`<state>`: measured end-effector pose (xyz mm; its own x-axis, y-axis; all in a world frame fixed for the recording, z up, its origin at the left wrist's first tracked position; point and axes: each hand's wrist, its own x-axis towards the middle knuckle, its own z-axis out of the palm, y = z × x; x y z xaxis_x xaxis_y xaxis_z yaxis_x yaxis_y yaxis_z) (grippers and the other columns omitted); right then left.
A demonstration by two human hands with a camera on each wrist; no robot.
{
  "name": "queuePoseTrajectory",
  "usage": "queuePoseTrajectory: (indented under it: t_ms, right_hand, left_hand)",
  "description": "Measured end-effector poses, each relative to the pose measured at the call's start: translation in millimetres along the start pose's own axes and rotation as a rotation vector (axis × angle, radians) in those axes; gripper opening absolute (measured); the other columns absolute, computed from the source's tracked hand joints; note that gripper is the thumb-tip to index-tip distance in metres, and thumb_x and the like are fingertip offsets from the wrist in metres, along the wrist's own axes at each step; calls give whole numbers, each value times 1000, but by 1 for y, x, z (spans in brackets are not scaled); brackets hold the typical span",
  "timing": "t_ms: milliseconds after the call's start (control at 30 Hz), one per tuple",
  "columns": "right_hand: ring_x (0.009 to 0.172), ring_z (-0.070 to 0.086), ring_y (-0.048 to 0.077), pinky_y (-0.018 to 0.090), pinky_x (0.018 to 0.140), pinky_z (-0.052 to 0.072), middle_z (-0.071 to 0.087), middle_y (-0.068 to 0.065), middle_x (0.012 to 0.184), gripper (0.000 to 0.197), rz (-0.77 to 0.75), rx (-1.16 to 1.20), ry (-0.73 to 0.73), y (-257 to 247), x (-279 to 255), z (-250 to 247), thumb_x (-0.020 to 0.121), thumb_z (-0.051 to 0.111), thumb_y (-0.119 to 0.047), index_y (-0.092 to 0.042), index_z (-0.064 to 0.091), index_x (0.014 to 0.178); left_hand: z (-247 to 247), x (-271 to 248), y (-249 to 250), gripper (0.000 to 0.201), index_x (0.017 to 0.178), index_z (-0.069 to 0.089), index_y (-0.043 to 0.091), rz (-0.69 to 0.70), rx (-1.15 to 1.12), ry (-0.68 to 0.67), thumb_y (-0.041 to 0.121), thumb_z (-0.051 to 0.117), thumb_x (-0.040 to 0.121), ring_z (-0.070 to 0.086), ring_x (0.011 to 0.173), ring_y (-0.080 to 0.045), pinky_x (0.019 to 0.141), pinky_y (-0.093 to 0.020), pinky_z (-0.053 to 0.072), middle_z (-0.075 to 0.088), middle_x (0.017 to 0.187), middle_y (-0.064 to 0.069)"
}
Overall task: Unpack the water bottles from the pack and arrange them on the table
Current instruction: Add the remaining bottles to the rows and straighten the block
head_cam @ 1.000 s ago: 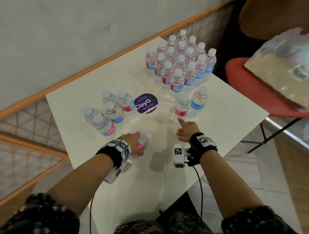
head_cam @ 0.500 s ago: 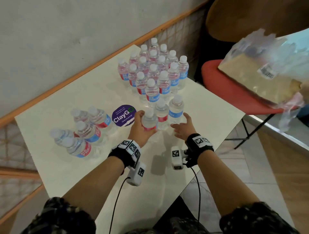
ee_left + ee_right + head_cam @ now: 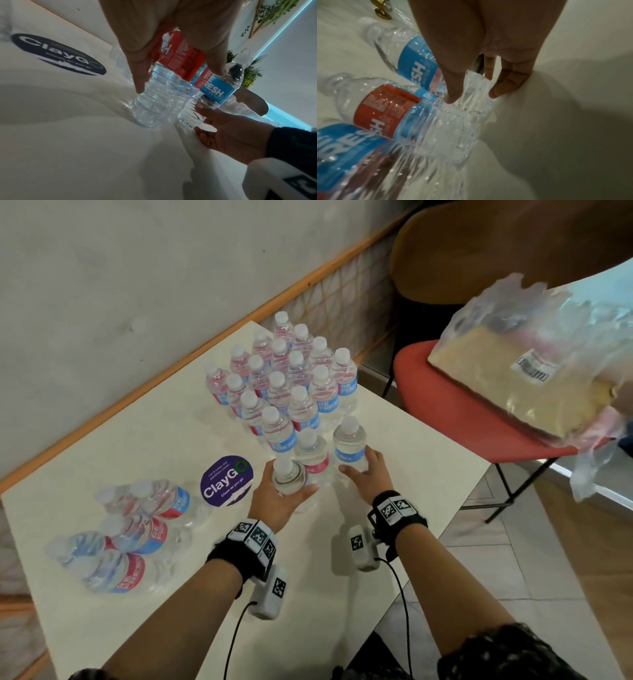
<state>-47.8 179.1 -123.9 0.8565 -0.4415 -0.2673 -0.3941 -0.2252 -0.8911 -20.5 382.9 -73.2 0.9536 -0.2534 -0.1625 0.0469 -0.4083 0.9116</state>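
Observation:
My left hand (image 3: 287,494) grips a clear water bottle (image 3: 289,479) with a white cap, upright, its base down at the white table (image 3: 171,628). In the left wrist view my left hand (image 3: 180,81) wraps this bottle (image 3: 157,100) at its red label. It stands beside a red-labelled bottle (image 3: 311,455). My right hand (image 3: 356,470) holds the blue-labelled bottle (image 3: 349,446) low down. In the right wrist view the thumb and fingers of my right hand (image 3: 476,94) close round that bottle's base (image 3: 476,83). Behind stands a block of several upright bottles (image 3: 284,378).
Several bottles (image 3: 137,529) lie on their sides at the table's left. A round purple ClayGo sticker (image 3: 227,481) is on the table between them and my left hand. A red chair (image 3: 445,412) to the right carries a plastic bag (image 3: 534,364). The wall runs along the table's far side.
My left hand carried its bottle from near the front edge up to the two front bottles and brought it upright. My right hand reached forward and took hold of the blue-labelled bottle.

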Motion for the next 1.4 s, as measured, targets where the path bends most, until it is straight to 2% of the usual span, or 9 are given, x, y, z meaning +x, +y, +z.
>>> queuePoseTrajectory:
  t_ms: [133,267,400,533,733,967,1100,1267,1400]
  right_hand:
    - [114,51,29,33,96,41,50,9,136,57,8,89,111,4,22,-11,84,69,-25,-19,39,133]
    - [119,46,29,37,102,38,54,7,129,43,19,108,211,6,40,-18,89,62,-27,-21,45,129]
    - [119,41,26,34,103,30,50,2,132,63,-28,-81,226,6,54,-19,78,72,-38,-23,44,132]
    - [122,38,24,29,104,24,47,4,133,70,-48,-205,278,1,67,-18,73,74,-48,-22,46,132]
    - [124,34,30,34,107,25,43,10,137,70,-21,-227,203,1,80,-27,78,69,-49,-28,42,140]
    - [121,36,23,34,100,34,55,0,126,80,36,15,215,-2,81,-26,69,80,-40,-23,37,134]
    - [116,41,25,37,96,37,57,1,122,71,25,-55,250,-3,82,-25,67,80,-44,-22,44,124]
    - [118,45,26,35,99,30,55,5,127,67,-56,-199,212,2,85,-25,78,70,-47,-26,43,136]
    - [120,42,29,36,103,30,51,6,131,77,-14,-232,192,2,87,-25,74,70,-54,-31,37,140]
  left_hand:
    - [7,12,0,72,124,48,24,-12,28,5,37,86,63,62,103,-15,98,-37,48,64,109,9]
    - [17,20,5,91,129,46,27,3,2,-2,56,80,50,62,104,-12,98,-34,47,64,112,11]
    - [26,23,12,92,130,44,25,31,-27,13,54,77,49,60,102,-9,92,-24,43,61,108,19]
    - [35,31,16,68,119,47,26,33,-10,6,28,86,63,62,96,-7,91,-26,45,62,103,17]
    - [40,40,16,61,117,49,24,39,-10,-27,18,84,68,61,92,7,84,-15,44,63,103,15]
    - [42,46,21,72,120,46,23,18,8,-55,39,83,60,61,97,-9,92,-26,45,62,104,15]
    - [44,45,23,63,119,47,23,18,14,-30,26,84,68,60,94,-1,89,-25,43,61,102,19]
    - [43,43,27,62,121,44,25,15,21,-32,21,81,72,57,92,3,88,-21,41,58,101,22]
    - [44,42,27,64,124,45,23,18,22,-24,21,82,72,58,95,-5,89,-22,41,58,102,19]
